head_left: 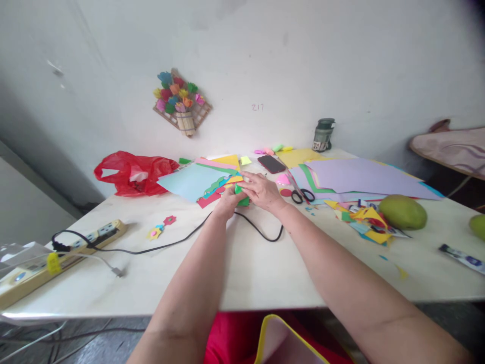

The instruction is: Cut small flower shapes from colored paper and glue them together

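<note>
My left hand (227,200) and my right hand (264,191) meet over the middle of the table. Between them is a small bright green object (243,201), mostly covered by fingers, so its kind cannot be made out. My left fingers close round its left side, while my right fingers reach across and press on its top. Just left of the hands lie wavy-edged paper strips (217,188) in green, blue and red. Black-handled scissors (302,196) rest to the right of my right hand, near a red paper circle (285,192) and a pink paper piece (282,179).
A black cord (151,251) runs from the power strip (109,230) toward my hands. Coloured sheets (364,177), a phone (271,164), a red plastic bag (140,174) and a dark jar (323,135) stand farther back. Paper scraps (366,220) and a green fruit (402,212) lie right; paper flowers (155,231) left.
</note>
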### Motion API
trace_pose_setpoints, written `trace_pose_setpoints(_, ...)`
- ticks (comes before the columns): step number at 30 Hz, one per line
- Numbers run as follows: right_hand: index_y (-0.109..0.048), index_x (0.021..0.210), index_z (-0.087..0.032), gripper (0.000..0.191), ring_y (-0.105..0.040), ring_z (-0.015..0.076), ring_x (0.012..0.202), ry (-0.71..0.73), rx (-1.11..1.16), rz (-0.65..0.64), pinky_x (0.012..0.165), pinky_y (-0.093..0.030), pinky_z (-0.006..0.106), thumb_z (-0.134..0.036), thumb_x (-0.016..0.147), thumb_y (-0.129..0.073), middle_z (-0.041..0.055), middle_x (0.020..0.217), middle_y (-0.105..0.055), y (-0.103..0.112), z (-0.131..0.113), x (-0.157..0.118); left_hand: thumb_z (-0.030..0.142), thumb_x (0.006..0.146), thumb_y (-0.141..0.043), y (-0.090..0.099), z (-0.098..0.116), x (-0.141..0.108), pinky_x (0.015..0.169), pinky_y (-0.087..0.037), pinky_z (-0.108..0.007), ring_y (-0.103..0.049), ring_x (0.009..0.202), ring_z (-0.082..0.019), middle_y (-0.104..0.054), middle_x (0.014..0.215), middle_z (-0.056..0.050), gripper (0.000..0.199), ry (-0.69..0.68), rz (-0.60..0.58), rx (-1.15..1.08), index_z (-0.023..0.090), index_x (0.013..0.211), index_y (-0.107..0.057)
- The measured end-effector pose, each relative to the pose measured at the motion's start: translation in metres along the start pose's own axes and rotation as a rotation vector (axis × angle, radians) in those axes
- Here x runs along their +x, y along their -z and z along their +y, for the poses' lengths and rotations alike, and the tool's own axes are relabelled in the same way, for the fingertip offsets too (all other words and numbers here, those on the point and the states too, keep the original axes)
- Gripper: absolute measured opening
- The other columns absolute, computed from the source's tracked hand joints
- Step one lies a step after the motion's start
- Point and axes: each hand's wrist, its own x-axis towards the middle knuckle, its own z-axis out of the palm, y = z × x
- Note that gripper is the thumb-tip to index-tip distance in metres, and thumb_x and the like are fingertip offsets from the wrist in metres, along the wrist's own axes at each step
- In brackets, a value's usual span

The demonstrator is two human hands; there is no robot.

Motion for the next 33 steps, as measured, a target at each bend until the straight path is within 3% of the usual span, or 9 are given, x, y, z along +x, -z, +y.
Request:
trace_pose_setpoints(8,-0.075,0.094,-0.024,0.023,-0.058,0.0259,0.103,0.037,-0.019,0.023,0.086,-0.051,0.044,-0.016,0.081,-0.058,0.0021,0.132,-0.06,-0.001,-0.001,0.002,0.037,0.058,-0.078,0.004,-0.004,0.002,0.056,-0.043,-0.021,-0.052,0.057,-0.009,-0.058,0.062,0.002,0.035,-0.069,0.031,0.092,0.013,0.076,-0.063)
trace_pose_setpoints(20,-0.073,0.084,-0.024,0.019,-0.058,0.0256,0.109,-0.045,0.124,0.054,0.091,-0.05,0.045,-0.013,0.078,-0.06,0.0038,0.121,-0.066,-0.01,0.001,0.002,0.023,0.062,-0.07,0.004,-0.004,0.005,0.058,-0.042,-0.022,-0.052,0.062,-0.012,-0.06,0.064,0.001,0.021,-0.127,0.104,0.299,0.013,0.081,-0.067)
trace_pose_setpoints(27,-0.075,0.086,-0.02,0.017,-0.063,0.0226,0.107,-0.243,0.544,0.15,0.088,-0.052,0.037,-0.023,0.08,-0.06,0.0087,0.113,-0.069,-0.005,0.011,0.005,0.041,0.065,-0.076,0.004,-0.005,0.006,0.056,-0.046,-0.022,-0.059,0.06,-0.012,-0.065,0.07,-0.003,0.037,-0.051,0.027,0.107,0.013,0.087,-0.065)
trace_pose_setpoints(33,-0.076,0.085,-0.024,0.022,-0.063,0.0206,0.109,-0.253,0.561,0.151,0.09,-0.051,0.038,-0.013,0.076,-0.059,0.0053,0.112,-0.07,-0.001,0.017,0.003,0.045,0.064,-0.077,0.005,-0.003,0.006,0.054,-0.049,-0.024,-0.064,0.063,-0.015,-0.066,0.073,-0.005,0.045,-0.019,-0.028,-0.018,0.013,0.093,-0.064)
